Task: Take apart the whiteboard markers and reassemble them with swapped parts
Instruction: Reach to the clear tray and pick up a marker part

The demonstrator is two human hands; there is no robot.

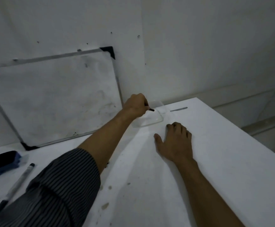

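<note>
My left hand [136, 105] reaches to the far side of the white table [215, 161] and is closed on a small dark marker part [151, 109], whose tip pokes out over a clear plastic tray [151, 119]. My right hand [176, 141] rests flat on the table just in front of the tray, fingers apart, holding nothing. A whiteboard marker [21, 179] with a pale barrel and dark ends lies at the near left. A thin grey stick-like piece [179, 109] lies on the table to the right of the tray.
A whiteboard [51, 99] with black corner pieces leans against the wall at the left. A dark blue eraser [1, 163] lies at the left edge. The table's right edge drops off to the floor.
</note>
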